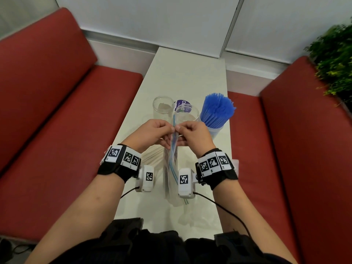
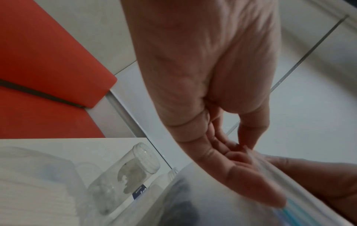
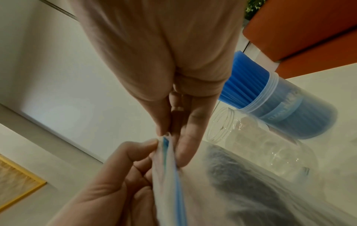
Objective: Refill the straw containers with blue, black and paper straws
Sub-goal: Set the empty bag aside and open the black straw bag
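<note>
While both hands pinch its blue seal, zip bag (image 1: 172, 149) held edge-up, long axis running away from person.

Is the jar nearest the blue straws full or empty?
Empty: the middle jar is see-through with nothing inside, unlike the jar packed with blue straws.

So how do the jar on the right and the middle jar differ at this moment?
The right jar is packed with blue straws fanning out above its rim; the middle jar holds no straws. The right jar stands fully in view, while the middle jar is partly hidden behind the zip bag pinched by both hands. Both are clear, lidless and upright on the table.
</note>
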The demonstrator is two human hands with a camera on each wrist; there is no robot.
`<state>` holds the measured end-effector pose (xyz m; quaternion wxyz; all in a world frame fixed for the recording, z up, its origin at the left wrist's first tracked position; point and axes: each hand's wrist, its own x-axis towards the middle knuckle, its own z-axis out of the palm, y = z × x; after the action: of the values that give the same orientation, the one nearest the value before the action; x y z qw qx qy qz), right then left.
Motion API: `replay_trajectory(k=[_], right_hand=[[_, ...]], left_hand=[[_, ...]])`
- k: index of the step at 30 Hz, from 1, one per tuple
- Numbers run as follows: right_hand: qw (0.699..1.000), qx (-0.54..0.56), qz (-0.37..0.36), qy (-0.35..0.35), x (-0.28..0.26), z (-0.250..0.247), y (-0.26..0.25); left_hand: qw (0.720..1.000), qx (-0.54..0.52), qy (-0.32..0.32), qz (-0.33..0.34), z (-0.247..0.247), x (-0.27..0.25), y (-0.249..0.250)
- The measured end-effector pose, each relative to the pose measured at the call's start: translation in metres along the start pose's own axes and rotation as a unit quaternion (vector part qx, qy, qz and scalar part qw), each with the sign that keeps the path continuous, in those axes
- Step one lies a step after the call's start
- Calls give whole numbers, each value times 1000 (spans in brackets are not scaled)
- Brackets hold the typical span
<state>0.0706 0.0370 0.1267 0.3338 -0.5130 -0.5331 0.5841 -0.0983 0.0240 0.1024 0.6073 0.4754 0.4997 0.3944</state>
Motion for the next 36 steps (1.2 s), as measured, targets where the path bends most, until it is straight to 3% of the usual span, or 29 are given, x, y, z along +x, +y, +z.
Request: replay_trajectory(k=[5, 14, 19, 21, 24, 26, 29, 32, 34, 36], right_hand=[[998, -15, -15, 51, 4, 0, 7], [998, 17, 1, 53, 1, 0, 16], [993, -59, 57, -80, -4, 1, 24], [994, -40, 64, -83, -3, -1, 28], [997, -10, 69, -28, -1, -1, 29], [997, 18, 70, -1, 0, 0, 30], [997, 26, 74, -18, 0, -1, 32], [991, -11, 103, -84, -1, -6, 33], [989, 9, 107, -100, -1, -8, 33], [991, 35, 100, -80, 1, -9, 34]], left_hand=[[999, -24, 43, -19, 13, -3, -3], [996, 19, 80, 22, 11, -2, -3], [990, 39, 136, 27, 11, 1, 0], [994, 53, 92, -1, 10, -2, 2], [991, 106, 10, -85, 8, -8, 4], [987, 122, -17, -103, 5, -9, 6], [989, 121, 16, -78, 3, -6, 8], [992, 82, 85, -49, 3, -3, 5], [993, 71, 70, -60, 2, -3, 3], [990, 99, 7, -97, 0, -6, 2]])
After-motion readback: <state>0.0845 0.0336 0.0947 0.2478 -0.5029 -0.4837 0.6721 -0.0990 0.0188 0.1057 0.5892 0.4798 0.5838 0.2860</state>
